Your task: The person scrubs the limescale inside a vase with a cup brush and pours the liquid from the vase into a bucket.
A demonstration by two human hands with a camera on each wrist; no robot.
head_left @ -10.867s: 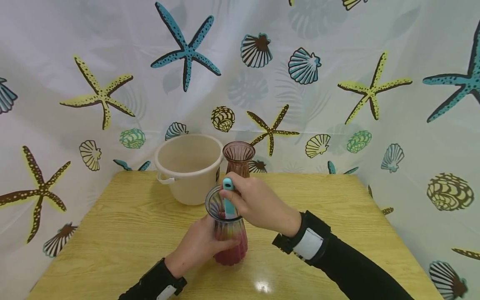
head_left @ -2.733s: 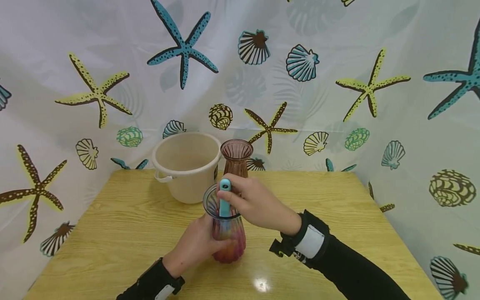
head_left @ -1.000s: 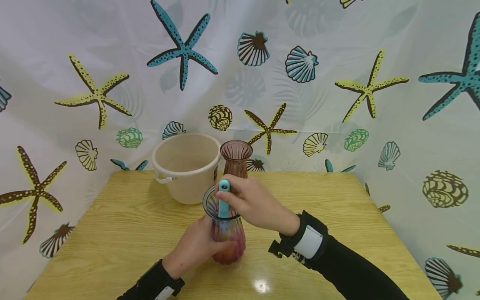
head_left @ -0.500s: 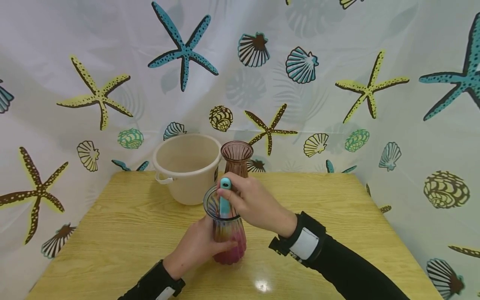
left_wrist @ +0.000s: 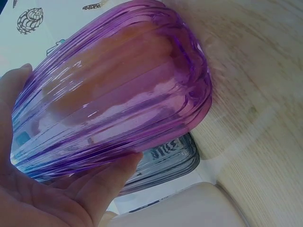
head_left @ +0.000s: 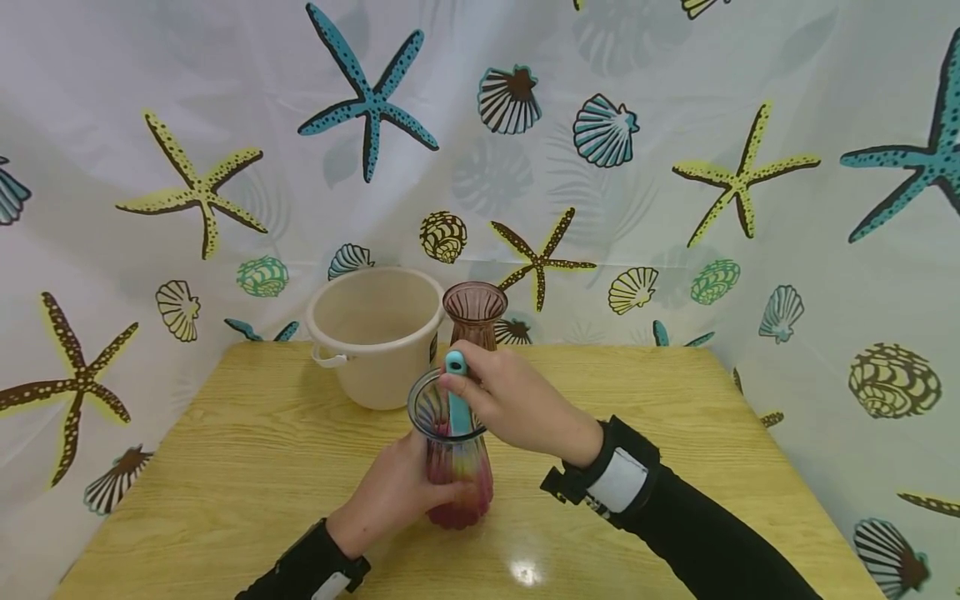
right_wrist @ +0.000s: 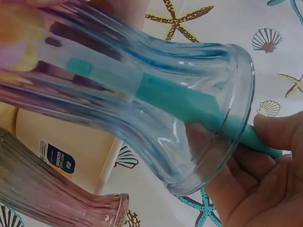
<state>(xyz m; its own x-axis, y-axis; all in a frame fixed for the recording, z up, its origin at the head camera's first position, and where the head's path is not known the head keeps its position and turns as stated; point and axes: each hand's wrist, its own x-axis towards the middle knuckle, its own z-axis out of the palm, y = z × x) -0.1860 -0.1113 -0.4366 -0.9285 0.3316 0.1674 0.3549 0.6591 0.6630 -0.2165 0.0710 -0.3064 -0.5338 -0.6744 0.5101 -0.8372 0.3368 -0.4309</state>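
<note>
A ribbed glass vase point(head_left: 474, 487), clear bluish at the neck and pink-purple below, stands upright on the table. My left hand point(head_left: 390, 492) grips its lower body from the left; thumb and fingers wrap the glass in the left wrist view. A bottle brush point(right_wrist: 175, 99) with a teal and white handle reaches down through the vase's mouth. Its orange-yellow head shows blurred through the coloured glass point(left_wrist: 118, 71). My right hand point(head_left: 517, 408) pinches the top of the handle just above the rim, thumb and fingers on either side.
Behind the vase stands a second, brownish-pink glass vase point(head_left: 476, 304), partly hidden by my right hand. A cream bucket point(head_left: 386, 375) with a side handle is to its left. Patterned cloth point(head_left: 645, 208) hangs behind the wooden table point(head_left: 637, 392).
Over the last half second the brush handle has risen slightly and shifted a little right with my right hand. My left hand keeps its grip on the vase, which stays in place.
</note>
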